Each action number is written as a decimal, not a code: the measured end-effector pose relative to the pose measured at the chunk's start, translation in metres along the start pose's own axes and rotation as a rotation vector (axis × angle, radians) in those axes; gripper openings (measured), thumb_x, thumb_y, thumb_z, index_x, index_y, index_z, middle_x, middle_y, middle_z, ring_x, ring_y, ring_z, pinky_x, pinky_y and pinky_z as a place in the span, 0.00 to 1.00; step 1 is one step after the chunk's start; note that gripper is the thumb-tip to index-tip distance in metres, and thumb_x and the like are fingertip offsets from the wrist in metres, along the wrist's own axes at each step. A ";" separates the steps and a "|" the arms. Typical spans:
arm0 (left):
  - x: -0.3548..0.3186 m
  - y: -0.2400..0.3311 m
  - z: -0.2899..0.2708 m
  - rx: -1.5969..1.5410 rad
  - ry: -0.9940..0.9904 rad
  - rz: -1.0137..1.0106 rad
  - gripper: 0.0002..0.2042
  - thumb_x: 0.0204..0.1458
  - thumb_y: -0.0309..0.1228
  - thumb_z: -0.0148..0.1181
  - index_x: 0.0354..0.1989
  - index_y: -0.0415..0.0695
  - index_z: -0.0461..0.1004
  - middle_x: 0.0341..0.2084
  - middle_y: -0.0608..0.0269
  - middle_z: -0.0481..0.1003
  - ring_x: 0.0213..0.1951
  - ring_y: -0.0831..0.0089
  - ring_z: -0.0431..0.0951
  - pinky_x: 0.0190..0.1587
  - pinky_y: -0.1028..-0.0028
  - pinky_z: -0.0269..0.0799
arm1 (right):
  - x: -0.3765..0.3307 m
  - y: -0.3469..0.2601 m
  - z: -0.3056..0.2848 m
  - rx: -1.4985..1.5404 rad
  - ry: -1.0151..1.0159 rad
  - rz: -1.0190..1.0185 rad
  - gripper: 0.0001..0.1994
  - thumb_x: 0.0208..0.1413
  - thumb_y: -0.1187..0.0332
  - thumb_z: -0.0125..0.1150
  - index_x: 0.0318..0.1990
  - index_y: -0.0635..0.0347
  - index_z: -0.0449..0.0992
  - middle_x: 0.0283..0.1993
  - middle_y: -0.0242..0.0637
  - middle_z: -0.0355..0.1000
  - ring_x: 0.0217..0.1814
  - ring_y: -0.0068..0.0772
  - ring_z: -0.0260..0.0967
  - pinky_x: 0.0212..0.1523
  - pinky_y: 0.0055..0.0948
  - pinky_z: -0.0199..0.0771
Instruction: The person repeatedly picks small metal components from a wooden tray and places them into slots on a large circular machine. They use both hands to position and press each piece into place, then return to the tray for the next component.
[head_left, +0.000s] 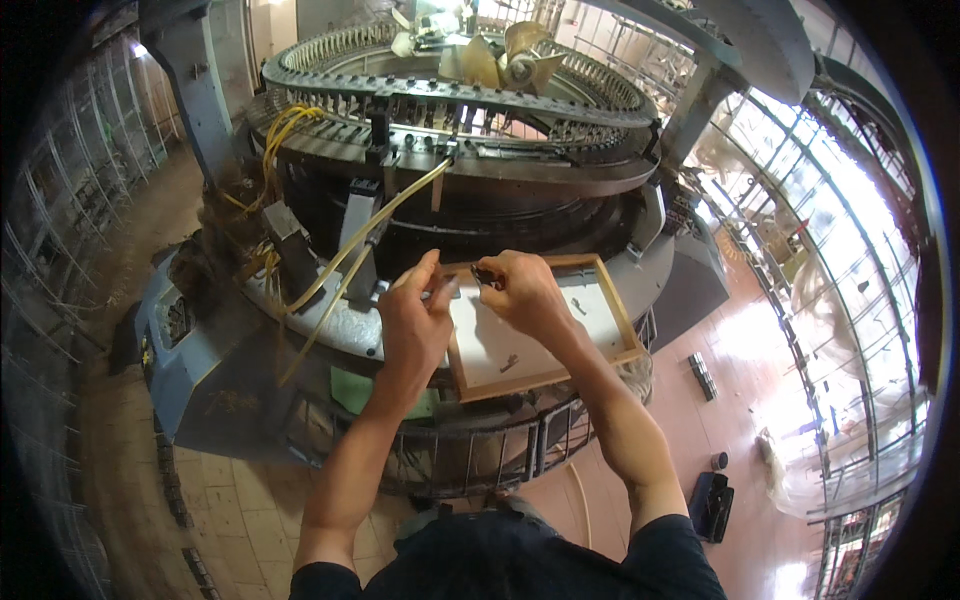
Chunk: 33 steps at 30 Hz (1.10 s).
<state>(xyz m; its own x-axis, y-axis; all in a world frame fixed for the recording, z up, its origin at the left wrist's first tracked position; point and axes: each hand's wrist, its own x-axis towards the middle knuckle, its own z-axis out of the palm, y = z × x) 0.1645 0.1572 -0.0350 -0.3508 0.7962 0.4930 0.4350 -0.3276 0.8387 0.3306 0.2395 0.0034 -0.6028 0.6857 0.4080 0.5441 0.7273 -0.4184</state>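
Note:
My left hand (412, 318) is closed in a pinch beside the left edge of a wood-framed tray (625, 320). Whatever sits between its thumb and fingers is too small to name. Over the tray's far left part, my right hand (528, 292) has its fingers curled around a small dark piece (484, 275), whose kind I cannot make out. The two hands are close together but apart. On the tray's white bottom lie little metal parts, one (510, 363) near the front side and another (579, 308) farther right.
A large round knitting machine (460, 172) stands ahead, with yellow tubes (345, 262) running down its left front. Below the tray curves a dark metal rail (480, 450). On the floor at right are a dark open case (711, 507) and a metal cylinder (702, 376).

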 end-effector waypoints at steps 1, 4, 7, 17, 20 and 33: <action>0.003 0.005 0.006 -0.044 -0.023 -0.045 0.18 0.61 0.22 0.68 0.59 0.34 0.79 0.45 0.51 0.85 0.46 0.70 0.86 0.43 0.68 0.84 | -0.003 -0.005 -0.009 0.003 0.077 -0.046 0.14 0.48 0.73 0.68 0.44 0.65 0.83 0.33 0.52 0.76 0.39 0.59 0.77 0.42 0.51 0.78; 0.013 0.016 0.023 -0.478 -0.107 -0.385 0.16 0.63 0.22 0.66 0.59 0.36 0.80 0.41 0.61 0.84 0.41 0.78 0.84 0.39 0.74 0.83 | -0.010 -0.020 -0.019 -0.027 0.163 -0.119 0.12 0.53 0.76 0.66 0.45 0.67 0.80 0.39 0.51 0.77 0.42 0.54 0.78 0.44 0.45 0.80; 0.021 0.025 0.035 -0.715 -0.078 -0.404 0.13 0.62 0.18 0.63 0.55 0.32 0.81 0.40 0.56 0.84 0.40 0.72 0.86 0.46 0.73 0.88 | -0.013 -0.014 -0.030 0.009 0.177 -0.182 0.14 0.52 0.83 0.60 0.47 0.68 0.78 0.39 0.52 0.77 0.44 0.56 0.78 0.45 0.47 0.79; 0.023 0.063 0.081 -0.570 -0.185 -0.344 0.17 0.56 0.17 0.69 0.54 0.27 0.80 0.42 0.47 0.85 0.42 0.63 0.88 0.50 0.66 0.89 | -0.019 0.053 -0.079 0.430 0.174 -0.206 0.11 0.49 0.83 0.65 0.42 0.67 0.81 0.37 0.54 0.79 0.39 0.58 0.79 0.39 0.42 0.78; 0.020 0.073 0.094 -0.518 -0.169 -0.358 0.17 0.53 0.17 0.70 0.53 0.27 0.81 0.38 0.49 0.86 0.40 0.66 0.88 0.46 0.72 0.86 | -0.021 0.071 -0.083 0.551 0.156 -0.152 0.09 0.52 0.79 0.69 0.41 0.68 0.83 0.37 0.52 0.81 0.37 0.49 0.81 0.38 0.37 0.79; 0.013 0.069 0.107 -0.387 -0.228 -0.455 0.14 0.48 0.13 0.72 0.37 0.36 0.71 0.31 0.51 0.83 0.36 0.64 0.88 0.42 0.63 0.91 | -0.040 0.109 -0.072 0.755 -0.085 0.028 0.10 0.54 0.73 0.73 0.43 0.67 0.87 0.35 0.39 0.86 0.35 0.20 0.80 0.37 0.25 0.81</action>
<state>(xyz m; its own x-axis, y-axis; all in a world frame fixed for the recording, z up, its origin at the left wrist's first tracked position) 0.2787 0.1997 0.0041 -0.2259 0.9733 0.0418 -0.0615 -0.0571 0.9965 0.4558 0.2941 0.0000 -0.6545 0.6763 0.3380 0.0310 0.4707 -0.8818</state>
